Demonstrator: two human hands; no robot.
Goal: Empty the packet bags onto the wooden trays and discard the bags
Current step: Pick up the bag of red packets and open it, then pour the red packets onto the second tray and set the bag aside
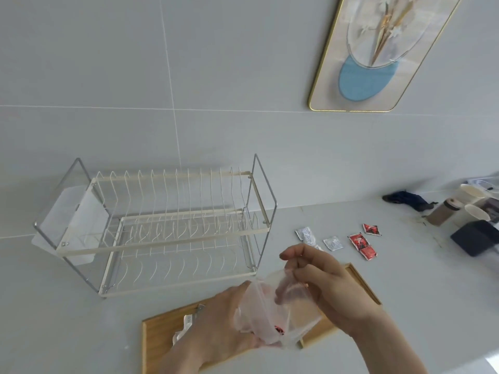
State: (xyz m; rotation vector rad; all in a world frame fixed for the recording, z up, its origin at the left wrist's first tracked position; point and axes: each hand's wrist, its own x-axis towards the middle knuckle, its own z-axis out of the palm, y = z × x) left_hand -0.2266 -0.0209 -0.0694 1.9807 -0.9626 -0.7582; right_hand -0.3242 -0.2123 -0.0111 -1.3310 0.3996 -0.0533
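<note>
Both hands hold one clear, crumpled plastic bag (pixel 278 311) above one light wooden tray (pixel 159 330) at the near edge of the pale grey counter (pixel 405 292). The left hand (pixel 216 327) cups the bag's underside; the right hand (pixel 321 276) pinches its open rim. A red scrap shows through the film near the bottom. Two silvery packets (pixel 186 323) lie on the tray's left part. On the counter behind the tray lie three white sachets (pixel 333 243) and three red sachets (pixel 361 245); their print is too small to read. One white two-tier wire dish rack (pixel 167 225) stands towards the counter's left.
</note>
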